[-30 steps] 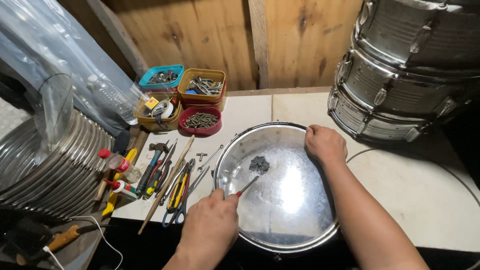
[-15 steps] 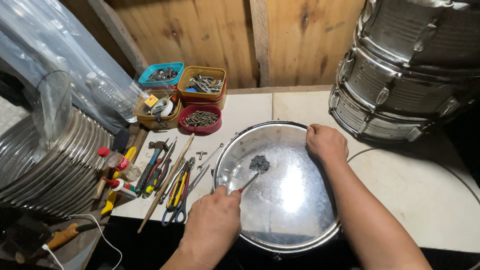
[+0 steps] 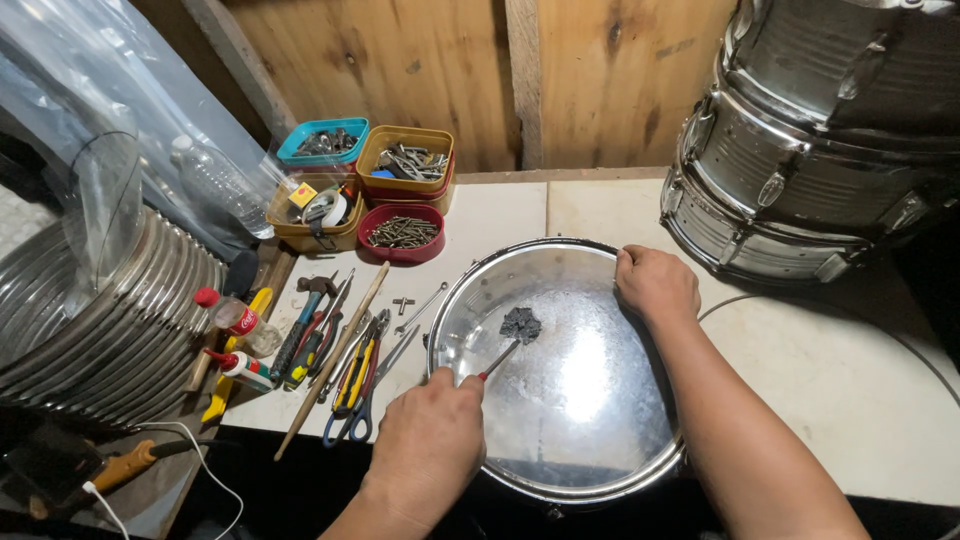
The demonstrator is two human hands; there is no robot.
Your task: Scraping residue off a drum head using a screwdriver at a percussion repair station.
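We see the left hand [image 3: 428, 445] fisted around a red-tipped tool [image 3: 497, 359] touching a dark lump [image 3: 520, 324] inside the shiny drum shell [image 3: 560, 470]; right hand [image 3: 655, 283] clamps its far rim.

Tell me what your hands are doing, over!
Left hand shut on red-handled tool, tip at dark wad on shiny drum head. Right hand grips drum rim. Nothing blocking; hand tools lie left.

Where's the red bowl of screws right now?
In the head view, the red bowl of screws sits left of centre on the table, below the orange tray and up-left of the shiny drum.
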